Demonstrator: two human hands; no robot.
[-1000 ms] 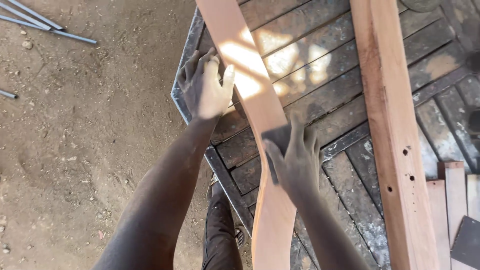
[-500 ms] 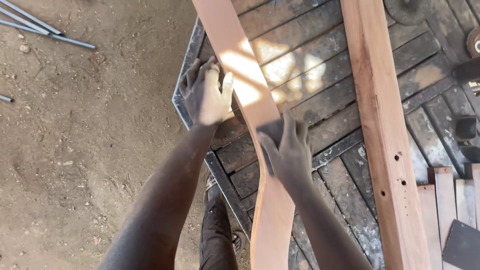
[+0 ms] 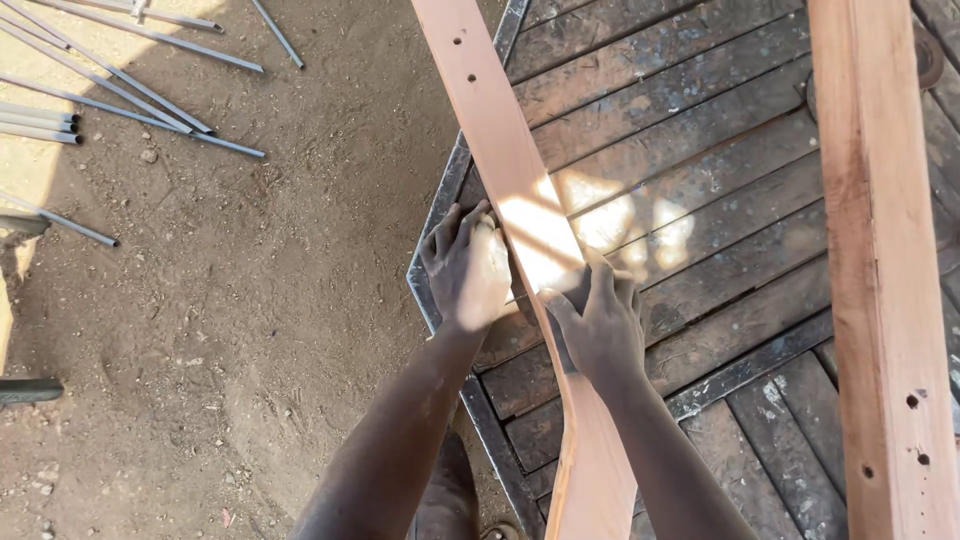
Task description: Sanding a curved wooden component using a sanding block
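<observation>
Two bare hands, both on one curved wooden slat (image 3: 520, 200). The slat lies diagonally across a dark slatted wooden platform (image 3: 700, 120) and serves as landmark.

Left hand (image 3: 468, 268): pressed against the slat's left edge at the platform corner, fingers curled over the edge, palm down. Not a closed fist; a hold on the edge.

Right hand (image 3: 600, 325): flat on the slat's top face just below the sunlit patch, fingers spread. A dark sheet shows under the palm; what it is, cannot tell. No wrap-around grasp visible.

Slat: two small holes visible near its upper end.

One straight wooden beam (image 3: 880, 270) lies well right of the slat, on the same platform; several holes near its lower end.

Left of the slat, on the dirt ground (image 3: 220, 320): roughly ten grey metal rods (image 3: 120, 85), scattered, well apart from the hands.
</observation>
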